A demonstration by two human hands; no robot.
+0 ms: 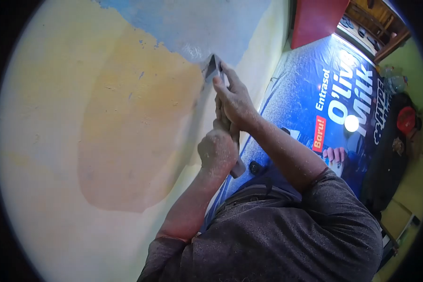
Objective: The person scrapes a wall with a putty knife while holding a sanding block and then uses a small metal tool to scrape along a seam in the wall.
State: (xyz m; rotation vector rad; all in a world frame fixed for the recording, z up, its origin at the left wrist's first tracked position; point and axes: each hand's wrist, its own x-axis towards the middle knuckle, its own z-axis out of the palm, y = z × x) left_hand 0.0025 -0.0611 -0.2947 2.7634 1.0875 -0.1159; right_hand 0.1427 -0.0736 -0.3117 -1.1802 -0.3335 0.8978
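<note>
A scraper [210, 65] has its metal blade against the painted wall [42, 141], at the lower edge of a bare blue patch [188, 28]. My right hand [237, 99] is closed round the upper part of the tool, close behind the blade, thumb laid along it. Below it, my left hand [217, 149] is wrapped in a fist round the handle, whose end [238, 169] sticks out beneath. A darker, damp-looking area [127, 141] of yellowish paint spreads left of the blade. Pale dust coats both hands and forearms.
A blue printed banner [305, 94], sprinkled with white dust, covers the floor on the right. Beyond it stand a red panel [317, 21], clear plastic bottles [395, 82] and a red object [406, 120] on dark cloth. Footwear [361, 32] sits near the doorway.
</note>
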